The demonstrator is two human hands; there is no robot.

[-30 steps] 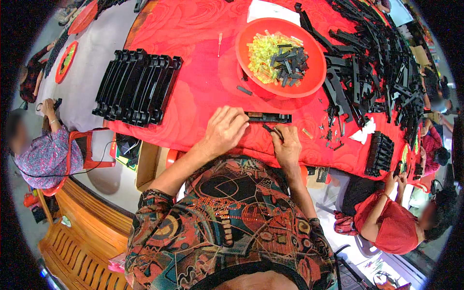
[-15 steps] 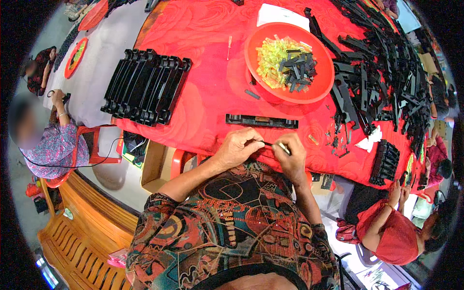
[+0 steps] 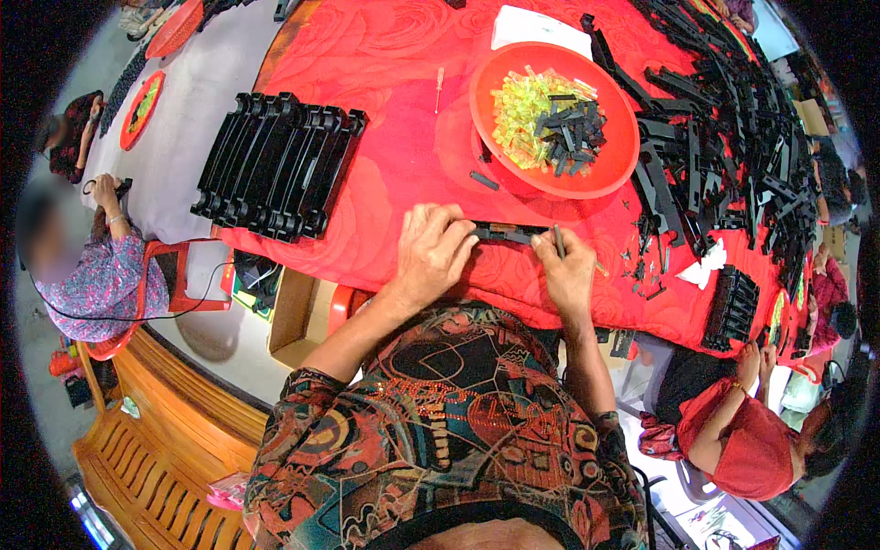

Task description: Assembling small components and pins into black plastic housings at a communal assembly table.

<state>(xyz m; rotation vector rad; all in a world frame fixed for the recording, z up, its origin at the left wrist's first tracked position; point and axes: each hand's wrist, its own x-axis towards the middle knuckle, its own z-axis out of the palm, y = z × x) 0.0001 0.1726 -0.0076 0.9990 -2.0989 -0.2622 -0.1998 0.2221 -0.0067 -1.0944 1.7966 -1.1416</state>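
Observation:
A long black plastic part [image 3: 502, 233] lies across the red cloth in front of me, with a brownish strip along its middle. My left hand [image 3: 434, 249] is closed over its left end, fingertips at its edge. My right hand [image 3: 569, 273] is at the other end, thumb and fingers pinched on a small, slim dark piece [image 3: 558, 241] that stands up between them. My fingers hide both ends of the long part. What else the fingertips hold, if anything, is hidden.
A red bowl [image 3: 478, 128] of yellow clear pieces and small black pieces stands beyond my right hand. Black parts are stacked at left [image 3: 280, 165], and a heap [image 3: 706, 156] spreads right. A screwdriver [image 3: 439, 90] lies farther back. Other people sit at both sides.
Both hands have moved forward from the table's near edge onto the long black part. The thin black piece stretched between my hands before no longer shows there.

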